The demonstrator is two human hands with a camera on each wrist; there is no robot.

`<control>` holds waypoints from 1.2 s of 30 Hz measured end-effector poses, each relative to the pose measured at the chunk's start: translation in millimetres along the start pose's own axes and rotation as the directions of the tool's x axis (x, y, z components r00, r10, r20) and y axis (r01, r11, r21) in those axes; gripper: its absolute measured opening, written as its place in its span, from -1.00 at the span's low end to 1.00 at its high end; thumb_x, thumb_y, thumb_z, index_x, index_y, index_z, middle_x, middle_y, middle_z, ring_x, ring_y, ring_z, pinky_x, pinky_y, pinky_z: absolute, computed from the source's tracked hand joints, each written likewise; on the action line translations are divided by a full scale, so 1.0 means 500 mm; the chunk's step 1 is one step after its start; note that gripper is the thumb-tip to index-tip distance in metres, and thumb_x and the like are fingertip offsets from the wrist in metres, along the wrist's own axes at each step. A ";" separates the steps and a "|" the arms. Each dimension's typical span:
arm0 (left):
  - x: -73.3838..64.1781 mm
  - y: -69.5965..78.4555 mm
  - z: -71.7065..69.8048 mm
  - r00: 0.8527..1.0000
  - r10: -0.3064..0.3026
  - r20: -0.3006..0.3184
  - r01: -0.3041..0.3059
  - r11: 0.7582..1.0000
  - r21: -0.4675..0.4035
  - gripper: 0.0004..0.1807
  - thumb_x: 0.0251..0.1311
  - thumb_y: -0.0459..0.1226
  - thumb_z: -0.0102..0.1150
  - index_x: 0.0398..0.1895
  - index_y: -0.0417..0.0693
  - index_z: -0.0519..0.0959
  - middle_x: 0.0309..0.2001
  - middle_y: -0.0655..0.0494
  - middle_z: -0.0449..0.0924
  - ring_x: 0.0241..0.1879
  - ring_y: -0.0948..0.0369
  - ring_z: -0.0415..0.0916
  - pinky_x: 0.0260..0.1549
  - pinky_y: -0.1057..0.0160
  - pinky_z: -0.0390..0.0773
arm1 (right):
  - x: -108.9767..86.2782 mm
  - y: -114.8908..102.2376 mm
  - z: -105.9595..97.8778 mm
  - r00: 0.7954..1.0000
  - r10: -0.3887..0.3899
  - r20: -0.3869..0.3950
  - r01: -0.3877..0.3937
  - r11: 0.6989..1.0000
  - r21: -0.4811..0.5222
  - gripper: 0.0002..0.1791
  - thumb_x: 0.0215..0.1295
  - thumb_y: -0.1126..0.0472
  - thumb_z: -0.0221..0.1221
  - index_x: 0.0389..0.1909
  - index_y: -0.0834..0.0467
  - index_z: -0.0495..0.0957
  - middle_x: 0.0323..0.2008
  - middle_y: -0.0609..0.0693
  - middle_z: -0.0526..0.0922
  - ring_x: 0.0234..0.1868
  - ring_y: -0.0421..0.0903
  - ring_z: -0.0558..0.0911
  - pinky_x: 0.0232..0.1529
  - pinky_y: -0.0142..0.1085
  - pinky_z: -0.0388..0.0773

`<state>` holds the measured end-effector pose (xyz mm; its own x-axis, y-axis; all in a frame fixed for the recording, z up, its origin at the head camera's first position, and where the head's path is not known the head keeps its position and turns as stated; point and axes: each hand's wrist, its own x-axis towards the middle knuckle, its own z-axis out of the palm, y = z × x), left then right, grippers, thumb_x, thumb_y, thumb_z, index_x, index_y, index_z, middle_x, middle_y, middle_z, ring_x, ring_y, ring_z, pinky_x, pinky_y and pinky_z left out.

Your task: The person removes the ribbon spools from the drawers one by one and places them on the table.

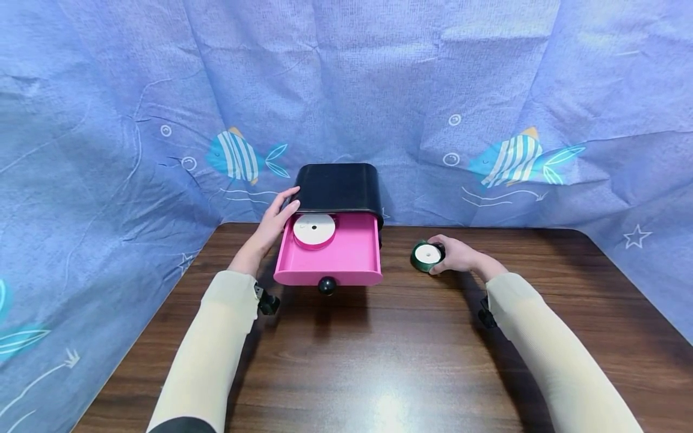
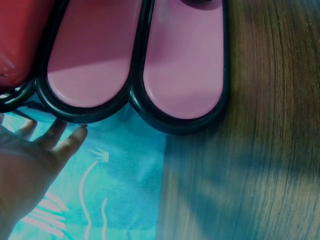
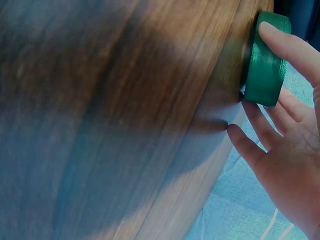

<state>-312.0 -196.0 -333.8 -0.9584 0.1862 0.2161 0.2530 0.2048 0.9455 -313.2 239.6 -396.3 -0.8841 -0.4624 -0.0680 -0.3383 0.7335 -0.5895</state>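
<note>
A black drawer cabinet [image 1: 338,187] stands at the back of the table, its top pink drawer [image 1: 354,255] pulled out by a round black knob [image 1: 327,285] side. In the drawer's back left lies a pink ribbon spool [image 1: 322,224] with a white face. My left hand [image 1: 269,227] rests against the cabinet's left side, fingers extended; the left wrist view shows its fingertips [image 2: 77,134] at the black casing. To the right, my right hand [image 1: 459,255] holds a green ribbon spool [image 3: 267,60] between thumb and fingers, close at the tabletop. The spool's white face points up.
Below the open drawer, two pink drawer fronts [image 2: 182,70] are closed in the left wrist view. A blue fish-patterned cloth [image 1: 411,90] hangs behind the brown wooden table [image 1: 411,337].
</note>
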 end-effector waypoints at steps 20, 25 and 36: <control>-0.002 0.008 0.001 1.000 -0.010 0.004 0.010 1.000 -0.004 -0.40 0.45 -0.10 -0.12 0.51 0.05 0.13 0.49 -0.06 0.00 0.29 -0.07 0.23 0.08 -0.04 0.38 | -0.012 -0.003 0.000 1.000 0.002 0.008 -0.004 0.989 0.147 0.02 0.00 0.23 0.46 0.37 0.47 0.06 0.28 0.51 0.22 0.32 0.38 0.19 0.26 0.18 0.13; -0.001 0.007 0.000 1.000 -0.012 0.005 0.012 1.000 0.004 -0.40 0.45 -0.08 -0.12 0.51 0.06 0.12 0.49 -0.04 -0.02 0.29 -0.07 0.23 0.09 -0.06 0.37 | -0.026 -0.011 -0.009 0.998 -0.018 -0.061 0.028 0.985 0.172 -0.02 0.09 0.20 0.41 0.38 0.47 0.04 0.30 0.52 0.18 0.32 0.40 0.19 0.24 0.18 0.18; 0.004 -0.001 -0.001 1.000 -0.003 -0.011 0.003 1.000 0.017 -0.41 0.45 -0.08 -0.10 0.49 0.04 0.16 0.48 -0.04 0.02 0.27 -0.05 0.26 0.01 0.04 0.43 | -0.061 -0.109 -0.039 0.965 -0.145 -0.218 0.184 0.968 0.171 -0.11 0.19 0.16 0.36 0.43 0.28 0.09 0.39 0.27 0.19 0.37 0.26 0.18 0.28 0.16 0.11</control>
<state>-314.0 -196.1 -333.8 -0.9606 0.1753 0.2158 0.2521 0.2215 0.9420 -274.2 223.2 -346.2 -0.8747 -0.4435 0.1955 -0.4348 0.5398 -0.7208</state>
